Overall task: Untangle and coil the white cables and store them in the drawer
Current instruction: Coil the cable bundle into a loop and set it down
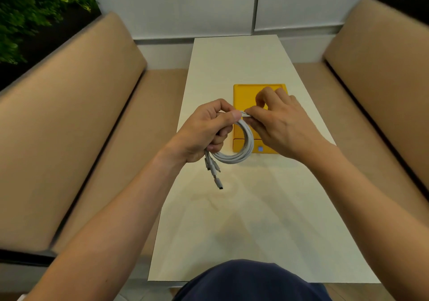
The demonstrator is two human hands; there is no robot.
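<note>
Above the white table (pixel 232 68), head view: left hand (pixel 204 131) fisted round the coiled white cables (pixel 243 147), thumb pressed on top of the loop, w/ several connector ends (pixel 214 173) hanging free below the fist. Right hand (pixel 278 124) pinches a cable end at the coil's top, fingertips touching the left thumb. Yellow drawer box (pixel 243 96) sits on the table just behind the coil, partly hidden by both hands; drawer front appears shut.

White table (pixel 243 231); yellow drawer box (pixel 243 96) on it.
</note>
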